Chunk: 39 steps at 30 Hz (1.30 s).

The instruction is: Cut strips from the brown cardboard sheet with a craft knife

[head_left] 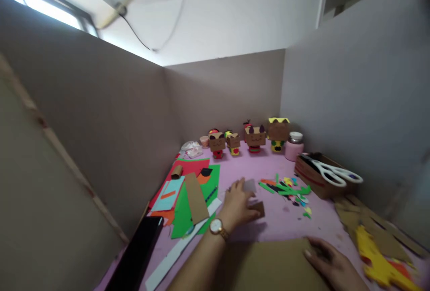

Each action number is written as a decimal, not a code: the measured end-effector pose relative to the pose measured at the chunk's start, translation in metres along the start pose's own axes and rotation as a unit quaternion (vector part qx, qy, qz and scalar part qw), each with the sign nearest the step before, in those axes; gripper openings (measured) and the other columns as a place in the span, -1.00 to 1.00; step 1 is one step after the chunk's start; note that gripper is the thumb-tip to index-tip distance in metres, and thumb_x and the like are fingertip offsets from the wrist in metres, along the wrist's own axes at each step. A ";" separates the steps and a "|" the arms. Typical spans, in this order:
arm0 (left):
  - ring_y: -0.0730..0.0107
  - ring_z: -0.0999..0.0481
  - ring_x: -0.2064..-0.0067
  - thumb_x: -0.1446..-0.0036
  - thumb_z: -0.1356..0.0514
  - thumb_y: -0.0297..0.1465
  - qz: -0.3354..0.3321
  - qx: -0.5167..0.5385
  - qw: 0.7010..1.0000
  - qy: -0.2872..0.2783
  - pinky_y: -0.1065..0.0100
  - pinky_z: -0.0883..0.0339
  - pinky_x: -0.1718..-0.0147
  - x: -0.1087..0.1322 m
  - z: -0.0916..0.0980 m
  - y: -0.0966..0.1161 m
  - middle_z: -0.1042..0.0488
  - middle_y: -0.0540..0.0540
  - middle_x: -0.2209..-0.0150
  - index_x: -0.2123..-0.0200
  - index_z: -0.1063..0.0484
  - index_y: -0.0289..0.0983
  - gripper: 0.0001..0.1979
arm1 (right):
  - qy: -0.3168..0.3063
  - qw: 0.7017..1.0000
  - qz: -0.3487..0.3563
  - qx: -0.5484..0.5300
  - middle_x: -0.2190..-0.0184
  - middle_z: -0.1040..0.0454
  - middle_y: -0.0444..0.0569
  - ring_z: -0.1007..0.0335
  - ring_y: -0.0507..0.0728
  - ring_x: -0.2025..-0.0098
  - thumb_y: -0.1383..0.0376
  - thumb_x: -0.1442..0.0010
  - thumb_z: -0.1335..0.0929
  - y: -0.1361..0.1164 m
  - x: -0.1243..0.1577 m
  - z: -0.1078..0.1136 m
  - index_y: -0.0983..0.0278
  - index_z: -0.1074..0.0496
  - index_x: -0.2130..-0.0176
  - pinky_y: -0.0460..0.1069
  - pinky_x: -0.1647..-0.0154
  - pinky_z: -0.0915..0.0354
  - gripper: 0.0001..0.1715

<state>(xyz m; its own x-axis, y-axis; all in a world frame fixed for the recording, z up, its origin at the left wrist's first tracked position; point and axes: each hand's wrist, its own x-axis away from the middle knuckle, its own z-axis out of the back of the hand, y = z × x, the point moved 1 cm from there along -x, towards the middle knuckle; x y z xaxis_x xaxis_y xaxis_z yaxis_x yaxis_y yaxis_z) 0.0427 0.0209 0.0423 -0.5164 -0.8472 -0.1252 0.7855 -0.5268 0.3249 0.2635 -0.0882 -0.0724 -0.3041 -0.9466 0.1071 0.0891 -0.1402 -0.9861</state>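
My left hand, with a watch on the wrist, reaches over the middle of the table. Its thumb lies against a small brown cardboard piece, which appears gripped and a little off the surface; the fingers partly hide it. Just past the fingertips lies a small greyish flat piece, blurred. At the lower right, my right hand grips the edge of a large cardboard sheet, thumb on top. This sheet reaches under my left forearm and out of the bottom of the view.
Green sheets, a cardboard strip and a black device lie left. Paper scraps sit centre right. Scissors rest on a box; a yellow glue gun lies right. Cardboard figures stand at the back.
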 end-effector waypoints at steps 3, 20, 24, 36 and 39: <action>-0.08 0.09 -0.29 0.14 -0.32 -0.22 -0.013 0.017 1.000 0.001 0.01 0.05 -0.15 0.008 0.017 -0.002 0.05 -0.27 -0.29 0.01 -0.40 -0.21 -0.45 | 0.000 0.998 -0.009 -0.068 0.43 -0.58 -0.01 -0.48 0.25 0.34 0.14 0.13 -0.43 -0.013 0.006 -0.007 0.28 -0.47 0.36 0.03 0.33 -0.36 -0.68; -0.15 0.01 -0.26 -0.01 -0.23 -0.30 0.030 -0.058 0.996 0.067 -0.10 -0.05 -0.11 0.084 0.046 -0.030 0.03 -0.30 -0.27 0.00 -0.39 -0.22 -0.56 | -0.011 0.974 -0.065 -0.217 0.54 -0.54 -0.21 -0.45 0.08 0.51 0.10 0.01 -0.44 -0.020 0.013 -0.006 0.18 -0.25 0.17 -0.10 0.49 -0.28 -0.54; -0.13 0.08 -0.28 0.00 -0.24 -0.33 0.033 -0.099 0.985 0.139 -0.08 -0.02 -0.13 0.075 0.051 -0.038 0.09 -0.32 -0.29 0.01 -0.38 -0.27 -0.56 | -0.007 0.965 -0.090 -0.248 0.53 -0.56 -0.23 -0.48 0.08 0.48 0.09 0.03 -0.46 -0.018 0.013 -0.003 0.14 -0.24 0.14 -0.12 0.50 -0.30 -0.50; 0.05 0.16 -0.31 0.23 -0.41 -0.32 0.000 -0.001 0.994 -0.112 0.01 0.03 -0.17 0.108 0.059 -0.009 0.17 -0.15 -0.33 -0.08 -0.27 0.00 -0.26 | 0.005 0.954 -0.133 -0.267 0.49 -0.58 -0.26 -0.51 0.04 0.47 0.11 0.09 -0.50 -0.011 0.010 -0.001 0.11 -0.30 0.14 -0.16 0.49 -0.36 -0.47; 0.02 0.15 -0.31 0.29 -0.44 -0.36 -0.003 -0.024 0.989 -0.145 -0.01 0.04 -0.17 0.108 0.050 -0.002 0.13 -0.19 -0.33 -0.09 -0.27 -0.01 -0.20 | -0.003 0.955 -0.139 -0.261 0.48 -0.58 -0.22 -0.50 0.07 0.47 0.11 0.05 -0.48 -0.012 0.010 -0.003 0.12 -0.29 0.13 -0.13 0.49 -0.37 -0.49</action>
<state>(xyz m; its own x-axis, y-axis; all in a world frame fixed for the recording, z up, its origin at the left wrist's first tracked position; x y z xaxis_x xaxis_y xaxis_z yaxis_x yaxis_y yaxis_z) -0.0322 -0.0661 0.0750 -0.5915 -0.7924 0.1492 0.7940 -0.5403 0.2784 0.2560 -0.0953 -0.0600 -0.2425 -0.8958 0.3725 -0.4791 -0.2233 -0.8489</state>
